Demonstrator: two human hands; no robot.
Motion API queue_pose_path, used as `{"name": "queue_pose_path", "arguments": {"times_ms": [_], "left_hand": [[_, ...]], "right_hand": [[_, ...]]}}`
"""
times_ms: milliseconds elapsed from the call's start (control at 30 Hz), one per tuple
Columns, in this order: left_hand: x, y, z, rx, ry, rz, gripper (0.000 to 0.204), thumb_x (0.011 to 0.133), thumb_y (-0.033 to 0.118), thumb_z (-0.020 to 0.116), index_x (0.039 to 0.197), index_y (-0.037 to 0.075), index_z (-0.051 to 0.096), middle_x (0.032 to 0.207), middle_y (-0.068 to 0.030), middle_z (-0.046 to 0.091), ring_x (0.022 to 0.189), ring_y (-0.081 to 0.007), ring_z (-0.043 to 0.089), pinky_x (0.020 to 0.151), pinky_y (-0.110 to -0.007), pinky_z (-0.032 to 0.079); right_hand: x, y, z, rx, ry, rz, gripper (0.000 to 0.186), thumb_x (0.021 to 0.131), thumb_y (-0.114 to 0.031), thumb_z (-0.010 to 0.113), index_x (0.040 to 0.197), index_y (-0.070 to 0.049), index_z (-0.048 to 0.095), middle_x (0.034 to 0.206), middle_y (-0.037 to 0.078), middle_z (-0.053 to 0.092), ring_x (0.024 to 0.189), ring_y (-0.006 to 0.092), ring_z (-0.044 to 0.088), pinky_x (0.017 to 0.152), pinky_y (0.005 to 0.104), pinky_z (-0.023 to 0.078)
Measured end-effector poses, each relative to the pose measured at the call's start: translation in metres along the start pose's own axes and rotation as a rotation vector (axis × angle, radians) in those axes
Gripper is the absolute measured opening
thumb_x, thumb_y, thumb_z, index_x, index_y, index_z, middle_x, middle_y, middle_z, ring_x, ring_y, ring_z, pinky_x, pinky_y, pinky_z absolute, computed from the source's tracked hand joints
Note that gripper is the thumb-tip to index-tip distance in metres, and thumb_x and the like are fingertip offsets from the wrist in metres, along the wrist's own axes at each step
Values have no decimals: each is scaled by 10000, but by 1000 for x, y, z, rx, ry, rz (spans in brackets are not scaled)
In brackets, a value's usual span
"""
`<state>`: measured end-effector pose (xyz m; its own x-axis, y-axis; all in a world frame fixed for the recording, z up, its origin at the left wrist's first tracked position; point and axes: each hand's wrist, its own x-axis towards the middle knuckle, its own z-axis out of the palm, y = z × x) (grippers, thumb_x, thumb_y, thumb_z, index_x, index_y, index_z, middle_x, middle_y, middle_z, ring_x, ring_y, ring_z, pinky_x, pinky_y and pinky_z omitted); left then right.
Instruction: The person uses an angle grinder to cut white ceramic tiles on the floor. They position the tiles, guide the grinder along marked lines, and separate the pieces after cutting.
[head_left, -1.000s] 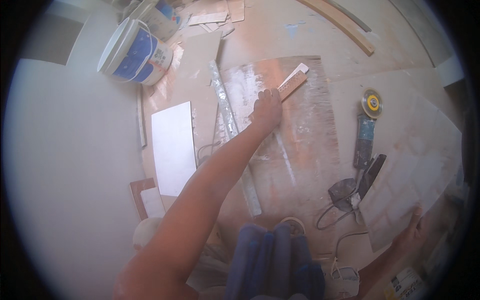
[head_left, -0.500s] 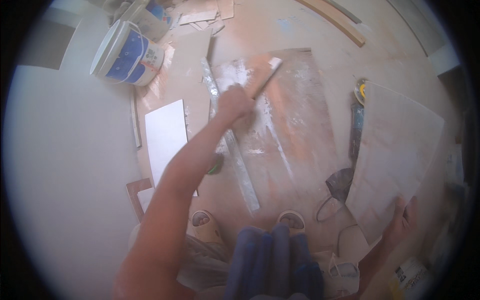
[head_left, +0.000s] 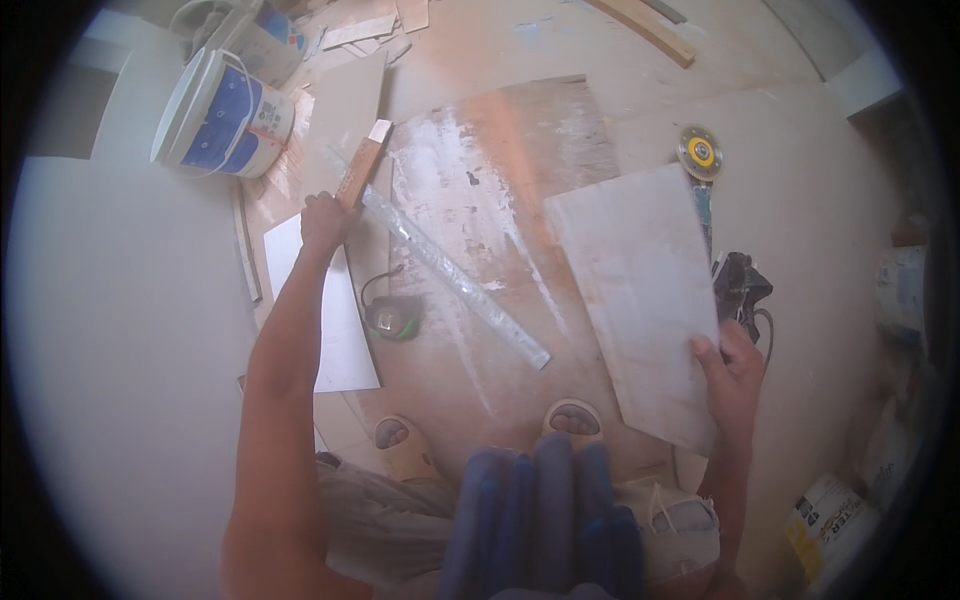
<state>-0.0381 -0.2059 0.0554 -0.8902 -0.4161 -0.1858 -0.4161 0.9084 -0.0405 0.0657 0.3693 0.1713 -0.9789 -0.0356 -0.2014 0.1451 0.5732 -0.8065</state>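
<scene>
My left hand (head_left: pixel 326 222) is closed around a flat wooden bar with a white end (head_left: pixel 362 168), whose exact kind I cannot make out. Beside it a long silver metal straightedge (head_left: pixel 455 270) slants over a dusty, white-smeared board (head_left: pixel 560 125); whether the hand touches the straightedge is unclear. My right hand (head_left: pixel 735 375) grips the right edge of a large pale grey tile (head_left: pixel 640 290), thumb on top. The tile is tilted and covers the board's right side. Past it lies an angle grinder with a yellow-centred disc (head_left: pixel 701 152), its body partly hidden.
A tape measure (head_left: pixel 396 318) lies near a white panel (head_left: pixel 345 340) on the left. White-and-blue buckets (head_left: pixel 225 120) stand at far left. A wooden strip (head_left: pixel 650 35) lies at the back. A black object with a cord (head_left: pixel 740 285) and another bucket (head_left: pixel 902 285) are to the right.
My left hand has moved left with the wooden bar, off the board. The straightedge has swung to a flatter slant. My right hand has brought the tile leftward, uncovering more of the grinder's disc.
</scene>
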Motion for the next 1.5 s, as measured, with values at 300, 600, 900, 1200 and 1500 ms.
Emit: {"name": "queue_pose_path", "arguments": {"times_ms": [300, 600, 900, 1200, 1500], "left_hand": [[-157, 190, -135, -625, 337, 1213, 423, 791, 197, 810, 1142, 50, 625, 1177, -162, 628, 1149, -356, 591, 991, -455, 473], [-178, 152, -3, -707, 339, 822, 290, 933, 204, 609, 1144, 10, 567, 1167, -192, 569, 1102, -366, 559, 1045, -504, 389], [-184, 114, 21, 231, -297, 841, 342, 973, 355, 526, 1045, 54, 672, 994, -123, 665, 1042, -293, 629, 1153, -500, 312], [-203, 149, 39, -474, -459, 332, 451, 957, 363, 549, 1188, -12, 647, 1119, -237, 648, 1145, -372, 614, 1006, -452, 468], [-217, 155, 53, -270, -287, 338, 568, 888, 455, 656, 1169, -26, 548, 1185, -239, 547, 1065, -396, 613, 946, -473, 490]], "right_hand": [[25, -39, 29, -139, -354, -252, 269, 843, -209, 702, 802, 41, 608, 778, 181, 536, 747, 365, 540, 680, 427, 427], [5, -38, 28, -299, -64, -197, 276, 864, -224, 689, 814, 35, 607, 758, 167, 538, 738, 325, 553, 687, 415, 427], [1, -22, 11, -166, 76, -165, 350, 891, -234, 695, 817, 79, 558, 747, 115, 505, 725, 196, 482, 691, 342, 400], [109, 20, 79, 242, -107, 68, 331, 916, -293, 697, 897, 37, 709, 770, 33, 655, 678, 104, 571, 641, 293, 457], [252, 55, 208, 810, -175, 156, 465, 895, -303, 720, 1029, 141, 683, 962, 160, 704, 813, 200, 651, 725, 362, 505]]}}
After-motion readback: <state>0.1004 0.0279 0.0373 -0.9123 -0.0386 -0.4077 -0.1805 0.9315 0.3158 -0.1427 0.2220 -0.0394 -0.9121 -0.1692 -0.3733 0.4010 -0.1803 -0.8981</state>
